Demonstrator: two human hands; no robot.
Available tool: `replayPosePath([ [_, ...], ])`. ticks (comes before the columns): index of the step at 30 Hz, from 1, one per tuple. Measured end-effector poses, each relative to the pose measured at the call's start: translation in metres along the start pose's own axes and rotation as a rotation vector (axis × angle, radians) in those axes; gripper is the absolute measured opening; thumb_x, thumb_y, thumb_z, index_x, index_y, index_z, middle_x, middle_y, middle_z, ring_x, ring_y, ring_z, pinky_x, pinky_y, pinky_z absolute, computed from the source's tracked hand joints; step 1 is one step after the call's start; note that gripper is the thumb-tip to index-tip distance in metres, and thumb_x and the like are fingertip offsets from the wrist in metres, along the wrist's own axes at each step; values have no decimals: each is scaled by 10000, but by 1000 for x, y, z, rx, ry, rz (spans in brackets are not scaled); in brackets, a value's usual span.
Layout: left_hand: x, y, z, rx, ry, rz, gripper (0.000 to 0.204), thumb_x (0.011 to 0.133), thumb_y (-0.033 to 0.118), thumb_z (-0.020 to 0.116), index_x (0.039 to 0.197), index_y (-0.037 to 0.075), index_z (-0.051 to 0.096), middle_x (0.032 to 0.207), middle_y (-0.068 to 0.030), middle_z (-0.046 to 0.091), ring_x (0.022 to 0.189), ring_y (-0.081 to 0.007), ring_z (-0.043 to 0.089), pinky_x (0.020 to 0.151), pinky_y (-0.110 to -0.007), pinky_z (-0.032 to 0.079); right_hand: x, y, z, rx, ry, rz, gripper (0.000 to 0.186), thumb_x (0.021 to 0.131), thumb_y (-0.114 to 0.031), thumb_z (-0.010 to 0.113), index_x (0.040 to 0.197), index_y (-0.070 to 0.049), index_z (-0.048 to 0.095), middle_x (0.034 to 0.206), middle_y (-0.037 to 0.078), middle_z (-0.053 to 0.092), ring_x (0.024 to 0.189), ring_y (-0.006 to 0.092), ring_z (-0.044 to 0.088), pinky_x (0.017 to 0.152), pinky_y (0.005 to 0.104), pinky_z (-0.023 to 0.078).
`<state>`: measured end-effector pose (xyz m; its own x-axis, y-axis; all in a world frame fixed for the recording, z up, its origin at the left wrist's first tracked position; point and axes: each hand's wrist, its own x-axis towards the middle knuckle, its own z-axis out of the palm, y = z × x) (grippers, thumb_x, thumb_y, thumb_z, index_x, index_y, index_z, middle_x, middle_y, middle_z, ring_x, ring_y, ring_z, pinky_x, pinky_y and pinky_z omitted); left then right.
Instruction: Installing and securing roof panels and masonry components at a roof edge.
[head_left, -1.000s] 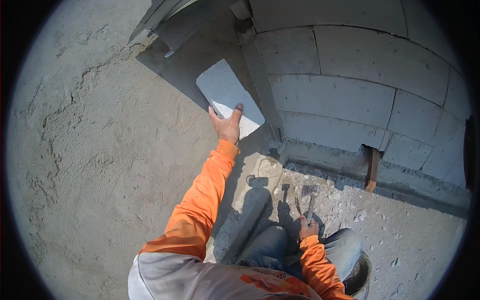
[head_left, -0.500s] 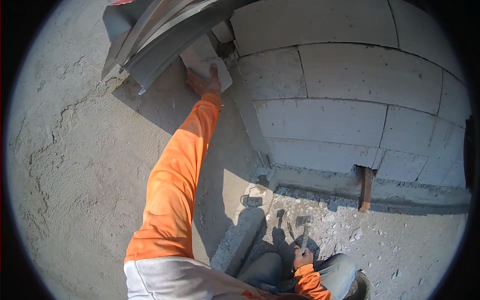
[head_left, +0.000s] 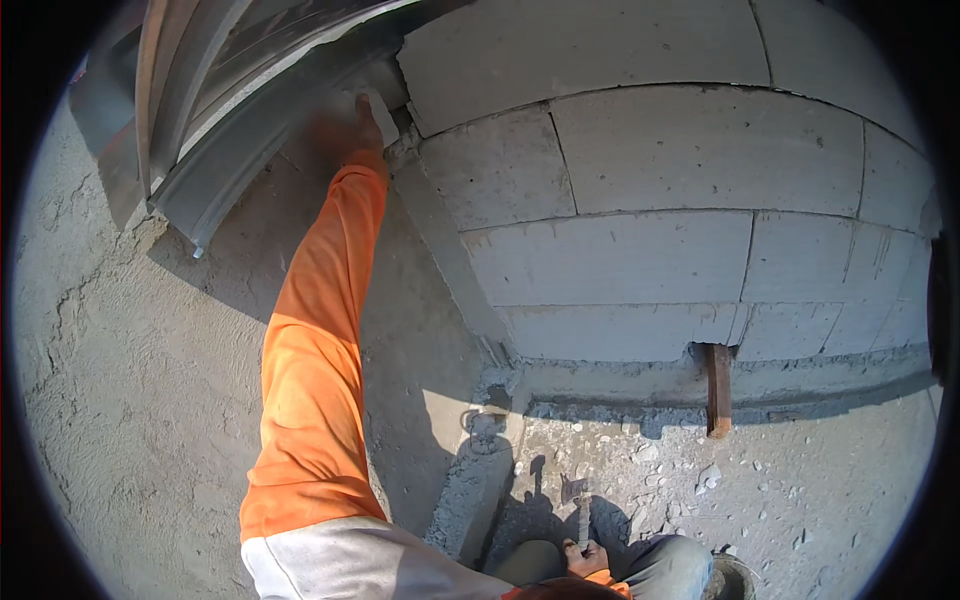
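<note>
Far at the upper left, my left arm in an orange sleeve reaches up beneath bent metal channels. My left hand (head_left: 352, 135) is partly blurred, with its thumb against a pale block piece (head_left: 383, 118) at the end of the block wall (head_left: 610, 260). The fingers grip that piece, though the channels' shadow hides much of it. Low in the view, close to my knees, my right hand (head_left: 588, 557) is closed round the handle of a hammer (head_left: 575, 490). Its dark, broad head points away from me.
Grey metal channels (head_left: 225, 185) overhang the left arm. Rough plastered wall (head_left: 120, 360) fills the left side. A brown post (head_left: 719, 390) juts from the block wall's foot. A rubble-strewn floor (head_left: 650, 480), a concrete ledge (head_left: 475, 495) and a dark bucket (head_left: 735, 578) lie near my legs.
My left hand has moved farther up with the block piece, deeper under the channels. The view has shifted too. My right hand and the hammer sit lower in the picture.
</note>
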<state>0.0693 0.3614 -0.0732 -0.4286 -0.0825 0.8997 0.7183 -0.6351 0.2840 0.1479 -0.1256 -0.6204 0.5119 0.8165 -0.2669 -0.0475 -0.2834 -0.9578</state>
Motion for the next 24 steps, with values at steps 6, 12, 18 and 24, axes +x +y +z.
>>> replayPosePath([
  [6, 7, -1, 15, 70, 40, 50, 701, 675, 344, 729, 1233, 29, 445, 1242, -163, 424, 1154, -355, 402, 977, -479, 314, 0, -2, 2, -111, -66, 4, 241, 745, -271, 621, 660, -48, 588, 559, 72, 544, 509, 169, 519, 461, 344, 414],
  [12, 0, 11, 18, 128, -162, -96, 642, 715, 315, 678, 1230, 3, 456, 1276, -184, 397, 1208, -361, 345, 1019, -482, 264, 25, 98, 34, -885, -206, -546, 182, 834, -164, 433, 802, -121, 607, 720, 146, 566, 624, 311, 578, 535, 422, 466],
  [18, 9, -17, 24, 27, -196, 325, 691, 760, 248, 552, 1344, -15, 295, 1421, -196, 232, 1337, -351, 153, 1059, -520, 165, 13, 13, 6, -268, 1, 315, 381, 667, -372, 676, 741, 0, 634, 627, 153, 621, 629, 257, 643, 594, 364, 485],
  [24, -7, -20, 28, 246, -214, 348, 744, 746, 253, 569, 1359, -14, 242, 1436, -205, 193, 1350, -319, 147, 1067, -508, 157, 5, -42, -3, -221, -18, 347, 398, 691, -368, 670, 728, 22, 599, 635, 178, 611, 618, 329, 629, 595, 397, 480],
])
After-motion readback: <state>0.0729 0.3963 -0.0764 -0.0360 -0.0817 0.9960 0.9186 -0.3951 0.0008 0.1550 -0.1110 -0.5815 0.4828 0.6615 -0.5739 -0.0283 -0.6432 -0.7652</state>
